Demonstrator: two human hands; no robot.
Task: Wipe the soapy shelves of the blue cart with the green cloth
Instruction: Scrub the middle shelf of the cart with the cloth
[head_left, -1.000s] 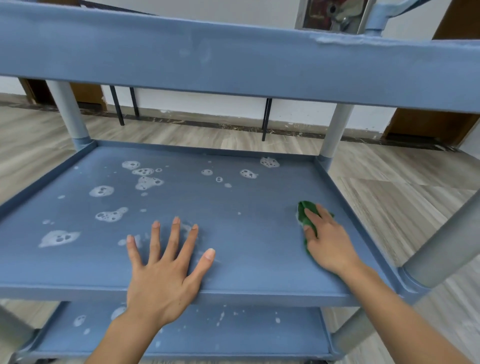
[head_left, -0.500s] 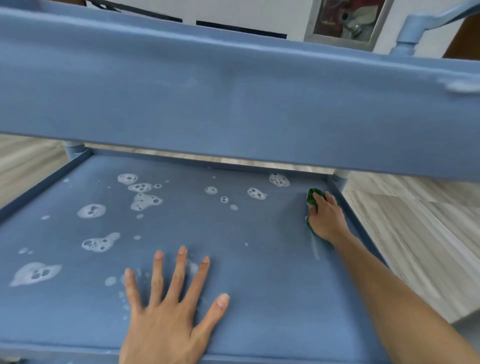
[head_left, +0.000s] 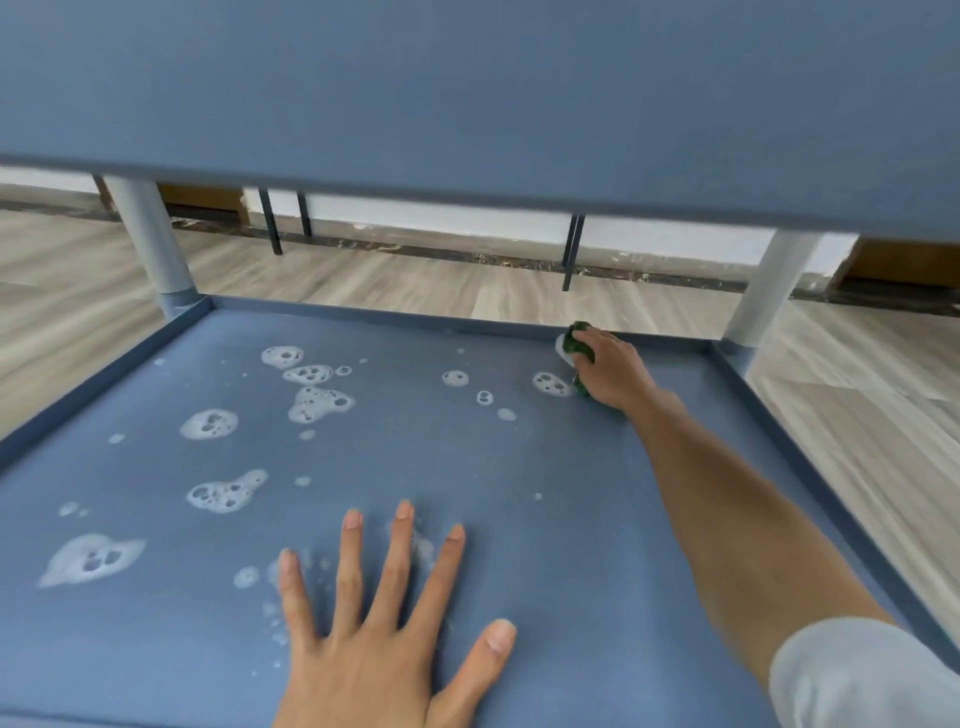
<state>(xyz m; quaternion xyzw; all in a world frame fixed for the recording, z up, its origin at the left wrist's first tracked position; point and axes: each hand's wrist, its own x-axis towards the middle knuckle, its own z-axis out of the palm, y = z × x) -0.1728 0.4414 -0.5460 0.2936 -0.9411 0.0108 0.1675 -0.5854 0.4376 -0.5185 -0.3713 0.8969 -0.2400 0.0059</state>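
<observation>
The blue cart's middle shelf (head_left: 519, 467) fills the view, with several white soap foam patches (head_left: 317, 402) across its left and far middle. My right hand (head_left: 610, 371) presses the green cloth (head_left: 577, 340) onto the shelf at the far rim, right of centre; most of the cloth is hidden under the fingers. A foam patch (head_left: 550, 383) lies just left of that hand. My left hand (head_left: 384, 623) rests flat on the near part of the shelf, fingers spread, holding nothing.
The cart's upper shelf (head_left: 467, 93) hangs low across the top of the view. Grey corner posts stand at the far left (head_left: 150, 244) and far right (head_left: 769, 291). Beyond are a wooden floor (head_left: 395, 280), black thin legs and a white wall.
My right hand has slid the cloth away from me and to the left, from the right side to the far rim. The view has dropped lower under the upper shelf. My left hand stayed flat.
</observation>
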